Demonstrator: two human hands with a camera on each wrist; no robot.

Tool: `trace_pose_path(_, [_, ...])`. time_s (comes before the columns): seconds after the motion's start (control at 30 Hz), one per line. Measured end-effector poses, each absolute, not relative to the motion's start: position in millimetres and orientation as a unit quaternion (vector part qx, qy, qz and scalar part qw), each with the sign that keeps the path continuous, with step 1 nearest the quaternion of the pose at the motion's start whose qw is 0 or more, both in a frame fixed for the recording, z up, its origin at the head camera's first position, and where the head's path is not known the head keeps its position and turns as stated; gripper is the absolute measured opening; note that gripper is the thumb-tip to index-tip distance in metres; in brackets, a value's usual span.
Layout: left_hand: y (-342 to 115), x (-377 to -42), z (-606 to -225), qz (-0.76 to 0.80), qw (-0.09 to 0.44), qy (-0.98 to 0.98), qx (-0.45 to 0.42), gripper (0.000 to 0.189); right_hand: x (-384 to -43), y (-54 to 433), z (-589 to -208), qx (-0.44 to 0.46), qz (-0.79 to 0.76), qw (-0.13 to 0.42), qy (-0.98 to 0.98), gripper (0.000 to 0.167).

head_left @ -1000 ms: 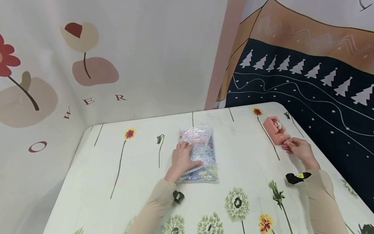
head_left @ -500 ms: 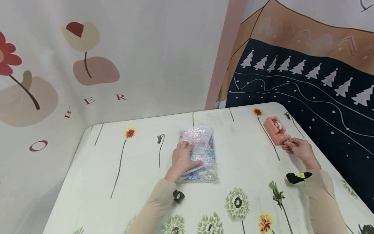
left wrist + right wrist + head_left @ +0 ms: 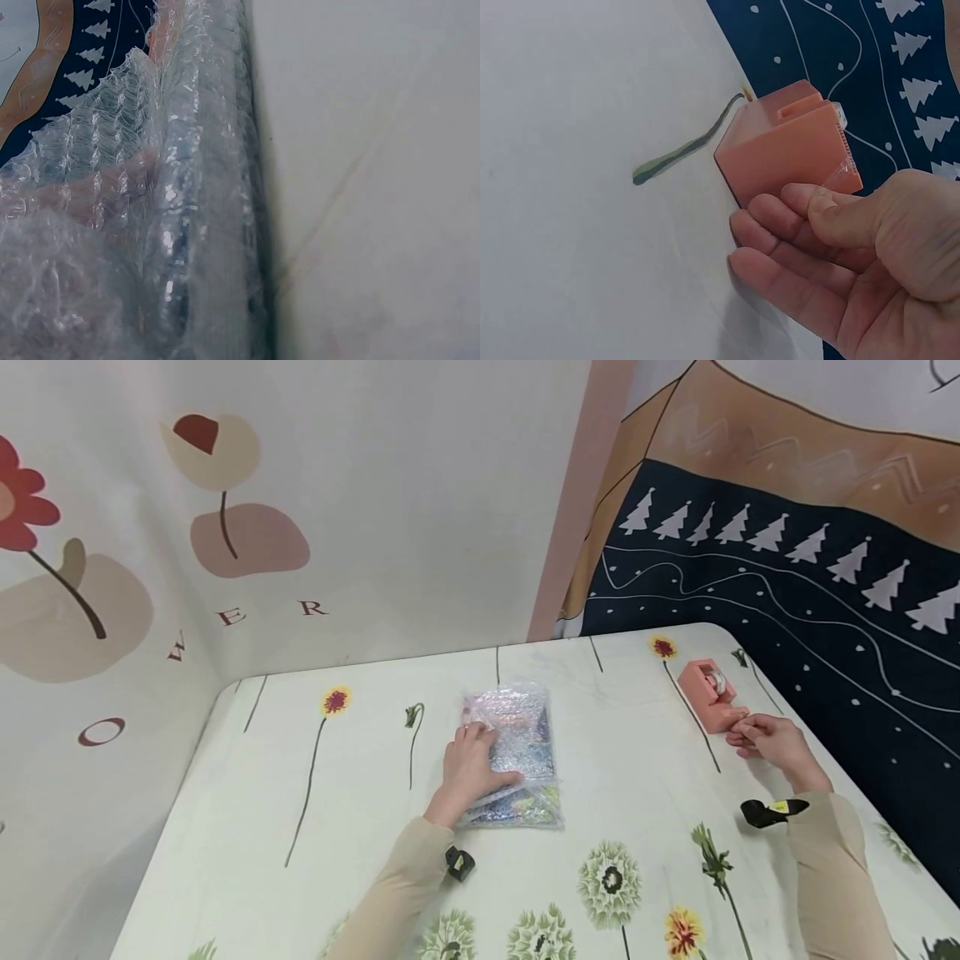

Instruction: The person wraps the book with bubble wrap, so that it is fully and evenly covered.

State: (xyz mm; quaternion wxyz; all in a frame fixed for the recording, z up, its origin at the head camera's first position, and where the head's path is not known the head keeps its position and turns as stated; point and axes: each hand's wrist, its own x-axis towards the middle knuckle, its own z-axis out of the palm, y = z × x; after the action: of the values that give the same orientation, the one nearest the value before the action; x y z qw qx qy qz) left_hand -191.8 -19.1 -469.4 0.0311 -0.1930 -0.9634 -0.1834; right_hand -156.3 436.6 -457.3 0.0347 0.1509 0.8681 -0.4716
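Observation:
A flat item wrapped in clear bubble wrap point(image 3: 521, 747) lies mid-table, with colourful printing showing through the plastic. My left hand point(image 3: 468, 768) rests on its left side, thumb spread across the lower part of the wrap. In the left wrist view the bubble wrap point(image 3: 191, 187) fills the left half, and part of the hand shows blurred through it. At the right, a pink tape dispenser point(image 3: 705, 697) stands on the table. Thumb and index finger of my right hand point(image 3: 832, 255) pinch the end of the clear tape point(image 3: 836, 176) at the dispenser's front.
The table's floral cloth point(image 3: 622, 743) surrounds both items. A pale printed curtain point(image 3: 420, 527) rises behind the table, and a dark blue cloth with trees point(image 3: 787, 602) hangs along its right side. Black straps sit on both wrists.
The view has shifted very slightly. Both hands, the wrapped item and the tape dispenser hold nearly the same places.

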Motion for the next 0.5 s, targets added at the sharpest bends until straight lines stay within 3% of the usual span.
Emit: trace_pose_path(0.5, [-19.6,-191.2,-470.2,-0.184,0.03,-0.963,-0.193,0.084,-161.4,439.3,-455.1,0.141,-0.421,0.036,0.895,0.022])
